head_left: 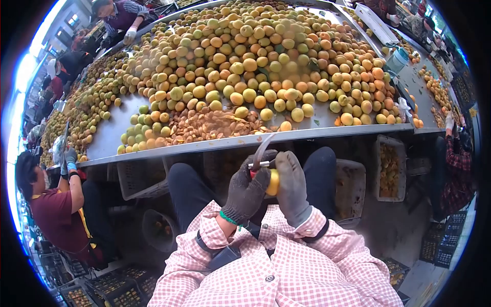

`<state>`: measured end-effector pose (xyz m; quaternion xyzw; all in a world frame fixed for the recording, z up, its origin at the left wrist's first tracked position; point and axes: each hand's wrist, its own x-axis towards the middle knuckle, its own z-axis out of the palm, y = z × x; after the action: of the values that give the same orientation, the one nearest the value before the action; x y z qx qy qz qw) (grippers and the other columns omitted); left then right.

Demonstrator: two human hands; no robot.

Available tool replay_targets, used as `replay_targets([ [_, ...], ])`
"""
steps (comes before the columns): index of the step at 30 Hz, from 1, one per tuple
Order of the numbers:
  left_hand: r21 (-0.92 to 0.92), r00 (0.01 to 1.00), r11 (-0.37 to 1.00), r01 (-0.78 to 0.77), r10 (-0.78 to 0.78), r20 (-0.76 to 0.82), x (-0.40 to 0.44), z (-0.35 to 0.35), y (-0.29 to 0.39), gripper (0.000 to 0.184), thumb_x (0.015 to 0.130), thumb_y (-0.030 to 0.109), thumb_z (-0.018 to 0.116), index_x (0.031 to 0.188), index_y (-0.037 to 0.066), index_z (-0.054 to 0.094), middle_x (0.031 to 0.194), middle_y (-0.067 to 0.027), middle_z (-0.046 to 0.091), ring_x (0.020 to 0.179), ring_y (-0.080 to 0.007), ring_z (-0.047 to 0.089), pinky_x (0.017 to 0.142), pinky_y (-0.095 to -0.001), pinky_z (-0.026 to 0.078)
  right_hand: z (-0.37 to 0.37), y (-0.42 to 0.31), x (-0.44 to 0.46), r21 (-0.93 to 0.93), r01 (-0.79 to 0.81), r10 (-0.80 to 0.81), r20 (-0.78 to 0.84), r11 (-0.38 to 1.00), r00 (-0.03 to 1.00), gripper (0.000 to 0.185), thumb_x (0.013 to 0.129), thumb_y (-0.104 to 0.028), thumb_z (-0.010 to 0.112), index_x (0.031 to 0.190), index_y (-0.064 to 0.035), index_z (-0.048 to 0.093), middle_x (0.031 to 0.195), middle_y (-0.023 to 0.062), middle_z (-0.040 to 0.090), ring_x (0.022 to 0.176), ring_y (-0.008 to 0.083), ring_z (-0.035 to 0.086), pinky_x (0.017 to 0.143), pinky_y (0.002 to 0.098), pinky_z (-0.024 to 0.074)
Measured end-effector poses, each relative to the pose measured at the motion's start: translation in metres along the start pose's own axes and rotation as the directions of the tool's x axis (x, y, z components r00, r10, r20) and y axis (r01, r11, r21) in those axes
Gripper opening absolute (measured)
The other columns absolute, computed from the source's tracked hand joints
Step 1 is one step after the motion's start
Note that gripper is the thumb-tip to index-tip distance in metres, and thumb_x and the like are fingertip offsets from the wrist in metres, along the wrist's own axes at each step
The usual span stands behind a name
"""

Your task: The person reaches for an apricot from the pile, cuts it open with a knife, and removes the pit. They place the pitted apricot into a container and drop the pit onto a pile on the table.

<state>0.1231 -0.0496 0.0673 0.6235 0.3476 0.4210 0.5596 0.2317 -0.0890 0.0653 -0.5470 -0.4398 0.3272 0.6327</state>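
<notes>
My left hand (245,188), in a dark knitted glove with a green band at the wrist, is closed around a knife (263,150). Its curved blade points up, and a bit of red handle shows by my fingers. My right hand (291,183), in a grey glove, is closed against a yellow apricot (273,182) that sits between both hands. Both hands are over my lap, just in front of the metal table edge (204,145). Part of the fruit is hidden by my fingers.
A large heap of apricots (245,65) covers the metal table, with brown pits (204,125) piled near its front edge. Below are crates, one holding cut fruit (389,166), and a bucket (159,230). Co-workers (56,210) sit around. A blue-green container (396,61) stands at right.
</notes>
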Motion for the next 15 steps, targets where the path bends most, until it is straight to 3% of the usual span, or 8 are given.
replay_targets([
  [1, -0.057, 0.999, 0.997, -0.045, 0.046, 0.012, 0.002, -0.002, 0.003, 0.052, 0.083, 0.032, 0.07, 0.123, 0.003, 0.053, 0.102, -0.0087, 0.066, 0.1, -0.0155, 0.061, 0.086, -0.0299, 0.047, -0.006, 0.002, 0.003, -0.153, 0.043, -0.038, 0.039, 0.987, 0.999, 0.018, 0.098, -0.016, 0.044, 0.095, -0.0015, 0.053, 0.087, 0.0057, 0.056, 0.079, 0.0123, 0.053, 0.072, 0.0264, 0.0444],
  [2, 0.102, 0.992, 0.99, -0.102, 0.094, 0.081, 0.003, -0.008, 0.004, 0.072, 0.071, 0.035, 0.079, 0.128, 0.005, 0.048, 0.102, -0.0107, 0.066, 0.097, -0.0204, 0.065, 0.082, -0.0328, 0.05, -0.01, 0.005, 0.012, 0.265, -0.435, 0.401, 0.174, 0.86, 0.899, 0.023, 0.094, -0.012, 0.049, 0.112, 0.0025, 0.052, 0.102, 0.0123, 0.058, 0.094, 0.0215, 0.057, 0.085, 0.0323, 0.0451],
  [3, 0.098, 0.992, 0.99, -0.104, 0.096, 0.082, 0.004, -0.011, 0.007, 0.072, 0.071, 0.035, 0.079, 0.128, 0.005, 0.048, 0.102, -0.0107, 0.066, 0.097, -0.0204, 0.065, 0.082, -0.0328, 0.05, -0.01, 0.001, 0.008, 0.261, -0.434, 0.401, 0.172, 0.862, 0.9, 0.023, 0.094, -0.012, 0.049, 0.112, 0.0025, 0.052, 0.102, 0.0123, 0.058, 0.094, 0.0215, 0.057, 0.085, 0.0323, 0.0451],
  [5, 0.465, 0.949, 0.835, -0.296, 0.202, 0.242, 0.01, -0.015, 0.018, 0.079, 0.06, 0.039, 0.084, 0.126, 0.009, 0.052, 0.104, -0.0132, 0.066, 0.093, -0.028, 0.066, 0.078, -0.0367, 0.052, -0.002, -0.018, -0.006, 0.166, -0.142, 0.124, 0.114, 0.976, 0.986, 0.031, 0.1, -0.028, 0.038, 0.102, -0.0002, 0.052, 0.098, 0.0131, 0.057, 0.089, 0.0235, 0.056, 0.079, 0.0336, 0.0438],
  [6, 0.456, 0.928, 0.814, -0.359, 0.261, 0.266, 0.013, -0.016, 0.023, 0.076, 0.059, 0.041, 0.084, 0.122, 0.01, 0.056, 0.103, -0.0143, 0.066, 0.087, -0.0329, 0.066, 0.074, -0.0384, 0.053, -0.003, 0.006, -0.009, -0.123, 0.148, -0.131, 0.138, 0.981, 0.982, 0.029, 0.099, -0.027, 0.04, 0.101, 0.0001, 0.05, 0.096, 0.0127, 0.055, 0.087, 0.0265, 0.055, 0.077, 0.0365, 0.0434],
  [7, 0.456, 0.928, 0.814, -0.36, 0.259, 0.269, 0.012, -0.016, 0.023, 0.076, 0.059, 0.041, 0.084, 0.122, 0.01, 0.056, 0.103, -0.0143, 0.066, 0.087, -0.0329, 0.066, 0.074, -0.0384, 0.053, -0.004, 0.008, -0.013, -0.121, 0.146, -0.13, 0.135, 0.982, 0.982, 0.029, 0.099, -0.027, 0.04, 0.101, 0.0001, 0.05, 0.096, 0.0127, 0.055, 0.087, 0.0265, 0.055, 0.077, 0.0365, 0.0434],
  [9, 0.414, 0.917, 0.832, -0.369, 0.253, 0.309, 0.006, -0.016, 0.021, 0.07, 0.06, 0.041, 0.082, 0.118, 0.009, 0.059, 0.101, -0.0142, 0.066, 0.087, -0.0324, 0.066, 0.073, -0.0372, 0.053, -0.004, -0.005, -0.013, -0.52, 0.408, -0.412, 0.115, 0.75, 0.904, 0.027, 0.099, -0.025, 0.04, 0.095, 0.0006, 0.048, 0.088, 0.0117, 0.052, 0.083, 0.0285, 0.054, 0.074, 0.0398, 0.0426],
  [15, 0.125, 0.958, 0.96, -0.252, 0.229, 0.173, -0.005, 0.0, 0.02, 0.049, 0.079, 0.033, 0.07, 0.117, 0.005, 0.06, 0.103, -0.0155, 0.066, 0.091, -0.0312, 0.065, 0.077, -0.0362, 0.051, 0.006, -0.021, -0.009, -0.185, 0.161, -0.193, -0.172, 0.97, 0.966, 0.018, 0.094, -0.01, 0.04, 0.08, -0.0016, 0.048, 0.075, 0.0073, 0.046, 0.067, 0.0149, 0.045, 0.061, 0.0267, 0.0365],
])
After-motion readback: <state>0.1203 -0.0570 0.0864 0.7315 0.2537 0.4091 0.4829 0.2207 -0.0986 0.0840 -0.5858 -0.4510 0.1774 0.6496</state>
